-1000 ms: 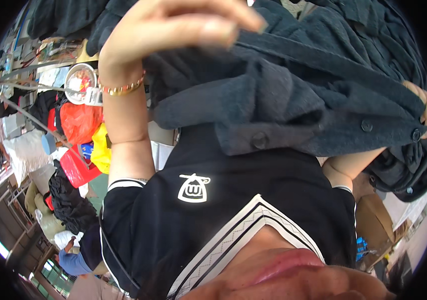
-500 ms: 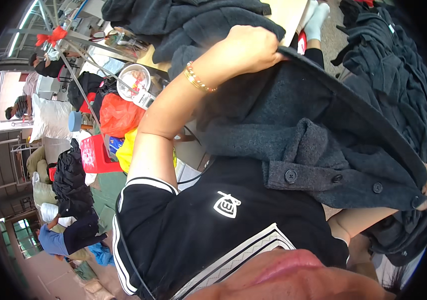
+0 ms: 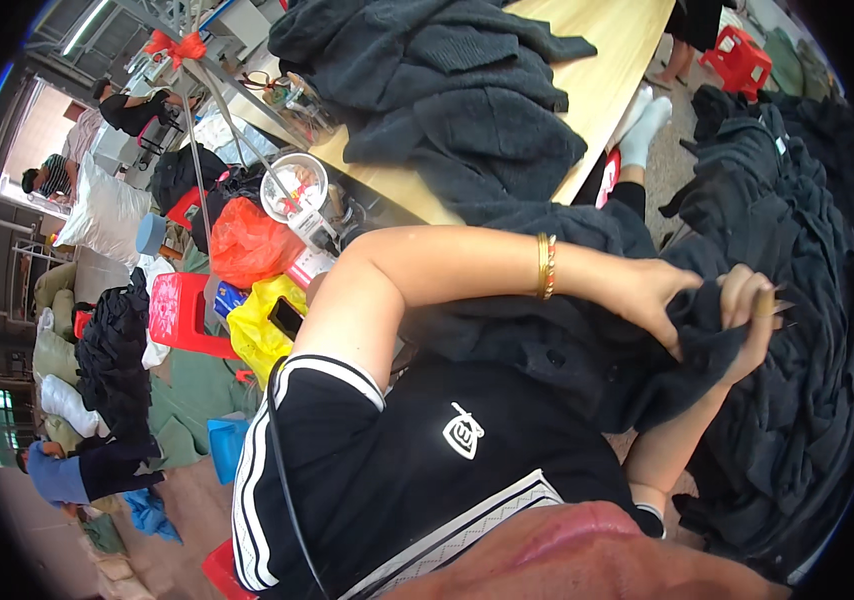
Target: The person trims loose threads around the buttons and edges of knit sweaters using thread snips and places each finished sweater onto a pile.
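Note:
A dark grey knitted cardigan point(image 3: 587, 385) lies bunched across my lap, with a button showing on its front. My left hand point(image 3: 655, 297), a gold bracelet at the wrist, grips a fold of it between thumb and fingers. Close by on the right, my right hand point(image 3: 747, 315) is closed on the same cloth, its fingers curled. Thin pointed metal tips point(image 3: 784, 303) stick out beside those fingers; they look like thread snips, but most of the tool is hidden. The cloth between both hands is gathered.
More dark knitwear point(image 3: 437, 90) is heaped on the wooden table point(image 3: 612, 65) ahead. A large dark garment pile point(image 3: 787, 400) stands on my right. To the left are a white tub point(image 3: 294, 186), red and yellow bags, and a red stool point(image 3: 187, 315). Other people are farther off.
My hands have come together at the right; before, they held the cardigan stretched wide. My left hand moved right and nearer, and the buttoned edge has dropped into folds.

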`<state>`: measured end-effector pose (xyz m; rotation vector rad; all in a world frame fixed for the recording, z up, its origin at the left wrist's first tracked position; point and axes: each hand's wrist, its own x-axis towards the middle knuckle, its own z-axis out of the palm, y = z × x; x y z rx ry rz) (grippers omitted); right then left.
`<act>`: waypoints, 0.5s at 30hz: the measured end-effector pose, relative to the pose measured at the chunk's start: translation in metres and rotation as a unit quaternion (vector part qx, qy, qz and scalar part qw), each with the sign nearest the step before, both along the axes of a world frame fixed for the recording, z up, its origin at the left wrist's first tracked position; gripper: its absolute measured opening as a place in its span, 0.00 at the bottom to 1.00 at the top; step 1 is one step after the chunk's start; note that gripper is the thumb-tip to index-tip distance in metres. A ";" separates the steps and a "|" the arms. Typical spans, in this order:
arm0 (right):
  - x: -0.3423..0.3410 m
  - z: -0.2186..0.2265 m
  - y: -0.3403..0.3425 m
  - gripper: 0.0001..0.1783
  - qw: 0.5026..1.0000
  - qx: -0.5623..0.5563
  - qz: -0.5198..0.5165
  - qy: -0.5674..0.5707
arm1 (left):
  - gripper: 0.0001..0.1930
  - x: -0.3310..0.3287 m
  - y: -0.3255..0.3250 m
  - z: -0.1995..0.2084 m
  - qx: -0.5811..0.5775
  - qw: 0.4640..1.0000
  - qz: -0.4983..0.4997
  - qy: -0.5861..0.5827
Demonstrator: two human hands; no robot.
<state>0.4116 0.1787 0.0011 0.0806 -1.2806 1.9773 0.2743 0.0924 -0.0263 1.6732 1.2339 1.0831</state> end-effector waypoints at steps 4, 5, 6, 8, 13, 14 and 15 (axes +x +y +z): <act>0.008 -0.002 0.003 0.19 0.995 -0.018 -0.100 0.000 | 0.11 -0.021 -0.009 0.011 -0.023 0.998 0.047 -0.047; 0.008 0.001 0.005 0.18 0.986 -0.044 -0.162 0.009 | 0.11 -0.033 -0.011 0.024 -0.002 0.995 0.075 -0.067; 0.024 -0.001 0.021 0.19 0.995 0.007 -0.100 0.000 | 0.11 -0.049 -0.016 0.043 0.038 0.993 0.110 -0.026; 0.030 -0.009 0.040 0.22 0.994 -0.010 -0.106 0.021 | 0.10 -0.078 -0.035 0.099 0.047 0.976 0.198 0.077; 0.054 -0.030 0.061 0.22 0.988 -0.051 -0.145 0.024 | 0.13 -0.171 -0.065 0.215 0.318 0.862 0.294 0.263; 0.054 -0.034 0.064 0.22 0.988 -0.066 -0.135 0.029 | 0.10 -0.190 -0.071 0.232 0.364 0.832 0.316 0.276; 0.051 -0.043 0.067 0.22 0.989 -0.084 -0.120 0.038 | 0.09 -0.206 -0.089 0.254 0.300 0.801 0.395 0.336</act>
